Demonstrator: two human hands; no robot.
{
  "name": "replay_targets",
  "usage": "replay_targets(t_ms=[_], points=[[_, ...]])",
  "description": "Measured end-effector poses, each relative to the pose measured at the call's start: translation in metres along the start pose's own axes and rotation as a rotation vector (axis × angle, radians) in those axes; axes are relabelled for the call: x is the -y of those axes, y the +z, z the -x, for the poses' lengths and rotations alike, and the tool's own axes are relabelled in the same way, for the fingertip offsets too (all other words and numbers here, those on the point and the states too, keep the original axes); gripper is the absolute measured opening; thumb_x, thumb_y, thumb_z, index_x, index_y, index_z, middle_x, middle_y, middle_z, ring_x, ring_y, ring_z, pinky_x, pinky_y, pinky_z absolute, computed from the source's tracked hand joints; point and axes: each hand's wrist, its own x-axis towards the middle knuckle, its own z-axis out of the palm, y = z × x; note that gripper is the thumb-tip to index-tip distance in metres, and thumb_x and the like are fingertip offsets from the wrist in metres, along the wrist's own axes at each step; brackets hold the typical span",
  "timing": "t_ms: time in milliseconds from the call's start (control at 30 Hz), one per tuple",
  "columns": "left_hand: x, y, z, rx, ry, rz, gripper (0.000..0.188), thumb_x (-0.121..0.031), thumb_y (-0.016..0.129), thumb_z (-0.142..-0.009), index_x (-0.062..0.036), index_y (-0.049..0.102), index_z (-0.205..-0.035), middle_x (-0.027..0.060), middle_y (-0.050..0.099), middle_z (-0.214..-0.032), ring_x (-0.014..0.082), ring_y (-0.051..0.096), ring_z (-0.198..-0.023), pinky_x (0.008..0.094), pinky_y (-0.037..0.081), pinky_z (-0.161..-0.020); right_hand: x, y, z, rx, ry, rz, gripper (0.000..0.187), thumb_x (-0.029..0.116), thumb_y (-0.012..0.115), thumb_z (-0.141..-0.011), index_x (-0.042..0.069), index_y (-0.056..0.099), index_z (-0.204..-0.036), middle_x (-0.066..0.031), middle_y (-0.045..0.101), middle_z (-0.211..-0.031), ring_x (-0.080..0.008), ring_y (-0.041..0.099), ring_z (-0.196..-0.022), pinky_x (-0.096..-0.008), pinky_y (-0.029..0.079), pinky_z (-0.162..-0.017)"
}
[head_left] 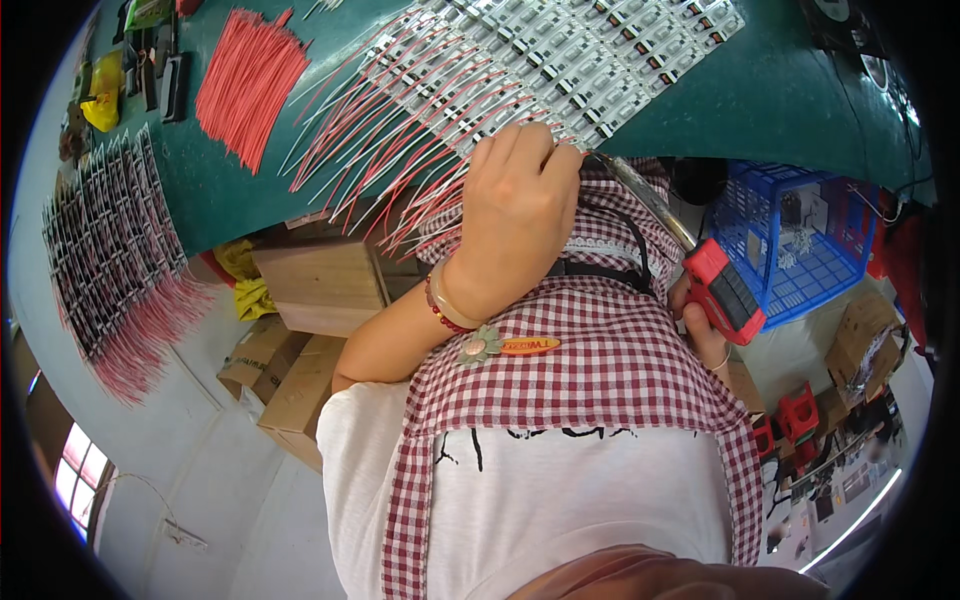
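Observation:
My right hand (705, 335) is wrapped round the red and black handle of a soldering iron (715, 285). The iron's metal shaft runs up and left, its tip close to the fingers of my left hand (522, 200). That hand is closed in a pinch at the near edge of a panel of small metal-and-white modules (575, 65); the fingertips and what they hold are hidden. Rows of red and white wires (400, 130) stick out from the panel's left side, some passing beneath my left hand and hanging past the table edge.
A bundle of loose red wires (250, 85) lies on the green table (740, 125). Wired modules (110, 250) hang at the far left. A yellow item (102, 92) and dark tools are at the upper left. A blue crate (815, 265) and cardboard boxes (305, 385) stand below table height.

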Motion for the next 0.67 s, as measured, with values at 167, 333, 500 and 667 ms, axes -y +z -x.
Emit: replay_targets(t_ms=[167, 333, 500, 667], points=[[-0.002, -0.001, -0.002, 0.018, -0.015, -0.026, 0.011, 0.001, 0.072, -0.077, -0.0047, 0.065, -0.082, 0.0084, 0.051, -0.077, 0.0278, 0.054, -0.074, 0.0394, 0.042, -0.068, 0.008, 0.007, 0.005, -0.085, -0.012, -0.103, 0.033, 0.031, 0.077, -0.085, -0.001, 0.068, -0.090, -0.0068, 0.065, -0.082, -0.0191, 0.062, -0.070, -0.0313, 0.048, -0.066], [-0.001, 0.001, -0.002, 0.003, -0.013, -0.029, 0.011, 0.001, 0.072, -0.077, -0.0043, 0.063, -0.081, 0.0089, 0.051, -0.077, 0.0282, 0.053, -0.074, 0.0396, 0.042, -0.067, 0.011, 0.005, 0.003, -0.040, 0.017, -0.128, 0.037, 0.036, 0.076, -0.085, 0.000, 0.068, -0.089, -0.0071, 0.065, -0.078, -0.0193, 0.062, -0.070, -0.0318, 0.048, -0.066], [-0.001, 0.000, -0.002, 0.006, -0.020, -0.045, 0.011, 0.000, 0.073, -0.077, -0.0039, 0.063, -0.082, 0.0095, 0.051, -0.078, 0.0286, 0.053, -0.074, 0.0397, 0.042, -0.067, 0.008, 0.001, 0.000, 0.024, 0.013, -0.063, 0.039, 0.037, 0.076, -0.085, 0.000, 0.068, -0.088, -0.0064, 0.065, -0.075, -0.0190, 0.061, -0.069, -0.0312, 0.048, -0.066], [0.001, -0.004, 0.004, 0.011, -0.052, -0.032, 0.012, -0.002, 0.073, -0.078, -0.0077, 0.065, -0.085, 0.0096, 0.053, -0.080, 0.0291, 0.056, -0.078, 0.0409, 0.045, -0.071, 0.009, 0.004, 0.004, -0.058, 0.038, -0.130, 0.039, 0.038, 0.076, -0.085, 0.000, 0.068, -0.092, -0.0046, 0.065, -0.076, -0.0193, 0.062, -0.069, -0.0307, 0.049, -0.067]])
